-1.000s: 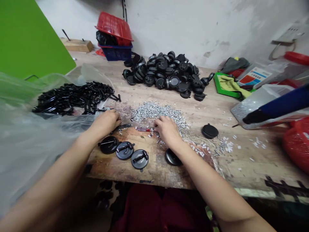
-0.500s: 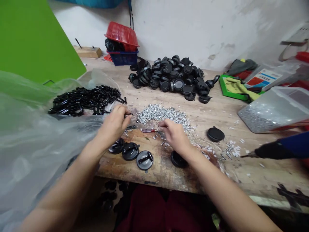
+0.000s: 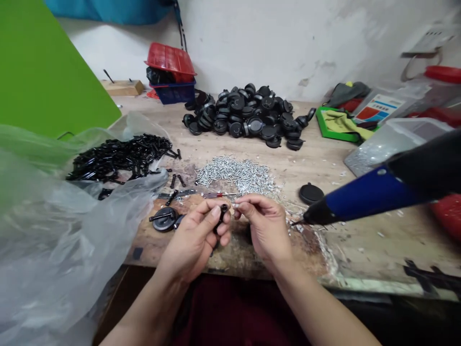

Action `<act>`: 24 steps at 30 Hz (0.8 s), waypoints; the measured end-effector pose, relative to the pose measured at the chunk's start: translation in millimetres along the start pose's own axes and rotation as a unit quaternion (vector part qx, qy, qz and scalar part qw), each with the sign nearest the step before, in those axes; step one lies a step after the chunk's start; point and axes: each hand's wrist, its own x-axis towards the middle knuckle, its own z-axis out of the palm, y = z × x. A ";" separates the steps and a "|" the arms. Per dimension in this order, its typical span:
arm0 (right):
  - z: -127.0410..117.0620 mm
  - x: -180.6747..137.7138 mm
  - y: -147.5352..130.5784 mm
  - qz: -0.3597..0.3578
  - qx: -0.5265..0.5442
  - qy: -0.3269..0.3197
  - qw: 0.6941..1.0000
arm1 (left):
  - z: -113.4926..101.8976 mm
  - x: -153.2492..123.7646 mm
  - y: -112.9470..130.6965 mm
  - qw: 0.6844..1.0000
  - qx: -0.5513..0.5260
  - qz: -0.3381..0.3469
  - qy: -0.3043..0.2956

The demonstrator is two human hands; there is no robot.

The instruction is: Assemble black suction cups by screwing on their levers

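Note:
My left hand is raised over the near edge of the wooden table, with its fingers closed on a small black cylindrical pin. Close beside it, my right hand pinches a small silver screw at the pin's end. A black round disc with a pin on it lies just left of my left hand. Behind my hands are a heap of silver screws and a thin red-handled tool.
A pile of black pins lies on a clear plastic bag at left. A heap of black round parts sits at the back. One black disc lies right. A blue-and-black power screwdriver hangs in from the right. Bins stand far right.
Both hands have drawn back from the screw heap and the pin pile toward the near edge and met, now holding a pin and a screw. The screwdriver has swung further in.

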 end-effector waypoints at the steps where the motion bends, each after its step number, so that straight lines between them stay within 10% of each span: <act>1: 0.0 -2.3 0.9 -0.013 -0.004 0.008 1.000 | 2.3 -0.7 -3.2 1.000 0.005 0.011 0.014; 14: -9.4 -18.6 -8.0 -0.225 -0.242 0.004 0.944 | 12.8 -3.0 -23.7 0.971 0.182 0.140 0.061; 19: -12.6 -3.2 -17.7 -0.008 -0.125 0.002 0.992 | 6.3 -8.4 -12.8 0.944 0.298 0.141 0.015; 24: -27.0 10.2 -25.2 0.185 -0.014 -0.106 0.977 | 7.5 -6.1 -10.5 0.957 0.278 0.081 -0.027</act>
